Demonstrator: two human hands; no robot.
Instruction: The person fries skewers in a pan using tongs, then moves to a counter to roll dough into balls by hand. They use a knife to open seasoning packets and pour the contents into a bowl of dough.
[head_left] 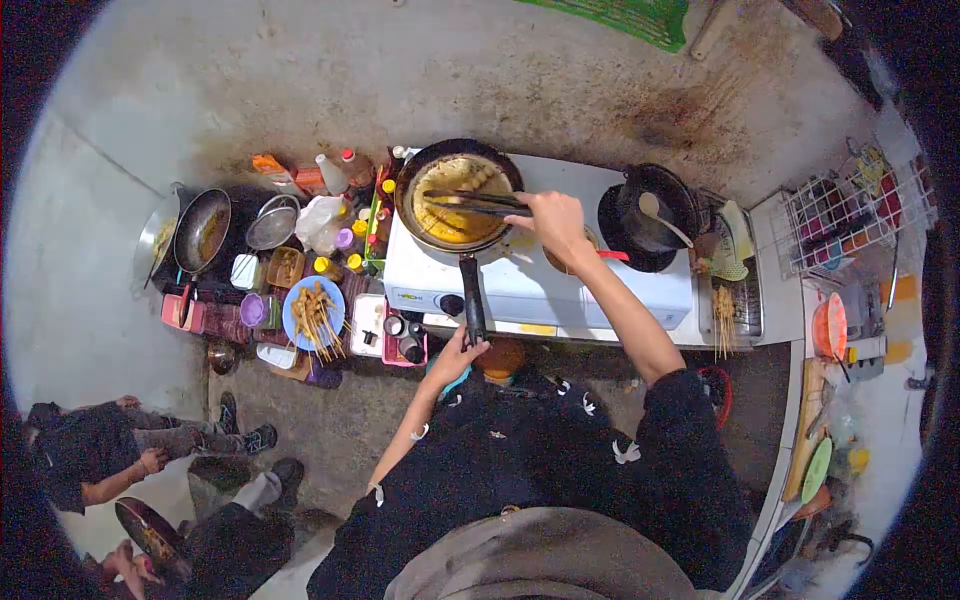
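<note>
A frying pan (405, 215) with a long black handle sits on the left side of the white gas stove (560, 300). Around the lower end of that handle, my left hand (458, 360) is closed. My right hand (556, 222) grips black tongs (475, 203), whose tips reach over the pan's far left part. Inside the pan lies a yellow, egg-like layer of food (465, 228), partly hidden under the tongs.
Right of the pan stands a black wok (655, 190) holding a ladle (665, 220). A blue plate of skewers (315, 315) lies at left among bottles and jars. More skewers (724, 315) rest by the right rack. Two people (95, 450) sit at lower left, one with a pan (150, 530).
</note>
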